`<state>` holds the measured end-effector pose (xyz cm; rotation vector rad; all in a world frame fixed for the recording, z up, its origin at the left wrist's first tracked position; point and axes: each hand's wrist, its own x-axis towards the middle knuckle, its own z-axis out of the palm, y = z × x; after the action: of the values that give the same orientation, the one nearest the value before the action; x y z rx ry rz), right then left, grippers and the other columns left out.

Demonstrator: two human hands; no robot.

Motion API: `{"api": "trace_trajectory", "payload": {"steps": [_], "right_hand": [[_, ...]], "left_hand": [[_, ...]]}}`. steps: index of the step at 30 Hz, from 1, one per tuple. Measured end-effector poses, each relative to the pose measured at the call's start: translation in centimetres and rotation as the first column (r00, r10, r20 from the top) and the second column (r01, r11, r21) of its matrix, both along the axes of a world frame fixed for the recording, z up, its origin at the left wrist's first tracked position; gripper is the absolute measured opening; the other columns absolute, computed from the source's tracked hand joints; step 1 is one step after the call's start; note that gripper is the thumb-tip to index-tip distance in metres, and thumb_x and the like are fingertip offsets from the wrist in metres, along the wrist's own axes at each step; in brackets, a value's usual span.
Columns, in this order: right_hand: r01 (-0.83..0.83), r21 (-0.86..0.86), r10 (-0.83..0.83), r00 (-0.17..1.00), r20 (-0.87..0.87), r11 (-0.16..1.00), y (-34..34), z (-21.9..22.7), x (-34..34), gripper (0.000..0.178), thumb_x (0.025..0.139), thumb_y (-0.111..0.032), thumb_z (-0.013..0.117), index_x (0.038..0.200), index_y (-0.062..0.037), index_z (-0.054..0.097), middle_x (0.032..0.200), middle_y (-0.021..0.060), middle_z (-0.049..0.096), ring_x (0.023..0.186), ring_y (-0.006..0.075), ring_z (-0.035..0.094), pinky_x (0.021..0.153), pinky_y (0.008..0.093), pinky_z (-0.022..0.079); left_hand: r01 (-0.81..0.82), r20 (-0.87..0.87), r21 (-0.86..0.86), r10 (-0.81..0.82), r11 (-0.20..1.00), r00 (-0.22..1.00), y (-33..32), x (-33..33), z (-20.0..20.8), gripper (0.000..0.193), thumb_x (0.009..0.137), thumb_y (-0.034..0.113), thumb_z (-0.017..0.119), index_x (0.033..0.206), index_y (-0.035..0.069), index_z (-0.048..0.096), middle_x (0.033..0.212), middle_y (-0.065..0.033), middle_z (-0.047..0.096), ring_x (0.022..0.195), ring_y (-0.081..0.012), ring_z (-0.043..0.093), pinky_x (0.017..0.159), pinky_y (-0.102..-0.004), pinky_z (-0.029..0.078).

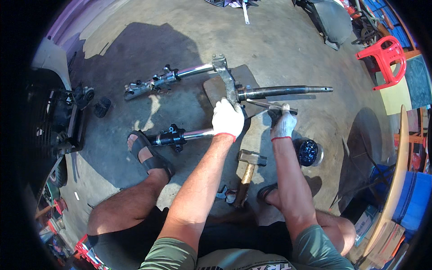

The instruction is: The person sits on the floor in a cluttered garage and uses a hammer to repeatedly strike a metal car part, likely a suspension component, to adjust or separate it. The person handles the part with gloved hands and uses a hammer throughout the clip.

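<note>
Fork assy [228, 87] lies on the floor [279, 45], clamp end over a thin slab [247, 76]. My L hand [228, 118] is wrapped over the clamp's near end; R hand [283, 121] pinches a metal bar [260, 104] near the steering stem [288, 91] base, can't tell if touching. Risks, imo: bar skids off round steel & jabs L fingers; assy rocks if L hold slackens; R forearm swings wide, tips open tub [320, 155].

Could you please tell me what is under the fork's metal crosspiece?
A flat slab shows on either side of the crosspiece; what lies directly beneath, or under the gloved left hand, is hidden.
</note>
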<state>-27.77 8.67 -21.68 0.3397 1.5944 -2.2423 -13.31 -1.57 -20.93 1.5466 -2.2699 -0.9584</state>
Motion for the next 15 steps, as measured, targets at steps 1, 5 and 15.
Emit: {"api": "trace_trajectory", "payload": {"steps": [1, 5, 15], "right_hand": [[-0.018, 0.000, 0.018, 1.000, -0.025, 1.000, -0.1, 0.1, 0.1, 0.011, 0.100, -0.014, 0.059, 0.105, -0.0044, 0.061, 0.090, 0.0088, 0.068, 0.071, 0.0211, 0.066, 0.067, 0.0373, 0.058], [0.033, -0.031, -0.031, 0.998, 0.059, 0.999, 0.7, 0.6, -1.0, 0.019, 0.104, -0.018, 0.052, 0.104, -0.0026, 0.062, 0.089, 0.0112, 0.068, 0.072, 0.0246, 0.067, 0.067, 0.0387, 0.057], [-0.167, 0.164, 0.201, 0.953, -0.225, 0.972, -1.5, 6.1, -5.6, 0.020, 0.102, -0.014, 0.055, 0.101, 0.0036, 0.065, 0.084, 0.0135, 0.069, 0.064, 0.0204, 0.066, 0.059, 0.0335, 0.055]], "left_hand": [[0.010, -0.013, -0.007, -0.010, 1.000, 1.000, 0.1, 0.0, 0.0, 0.044, 0.099, 0.036, 0.051, 0.116, -0.005, 0.055, 0.108, -0.0280, 0.061, 0.101, -0.0441, 0.063, 0.087, -0.0511, 0.052], [-0.014, -0.010, -0.038, 0.013, 0.999, 1.000, 0.3, -0.4, 0.0, 0.041, 0.098, 0.034, 0.054, 0.113, -0.004, 0.055, 0.107, -0.0276, 0.061, 0.101, -0.0439, 0.063, 0.087, -0.0510, 0.052], [-0.012, -0.006, -0.030, 0.012, 0.999, 1.000, 0.2, 0.1, -0.2, 0.041, 0.098, 0.035, 0.053, 0.112, -0.004, 0.055, 0.105, -0.0283, 0.061, 0.100, -0.0439, 0.063, 0.087, -0.0511, 0.052]]}}
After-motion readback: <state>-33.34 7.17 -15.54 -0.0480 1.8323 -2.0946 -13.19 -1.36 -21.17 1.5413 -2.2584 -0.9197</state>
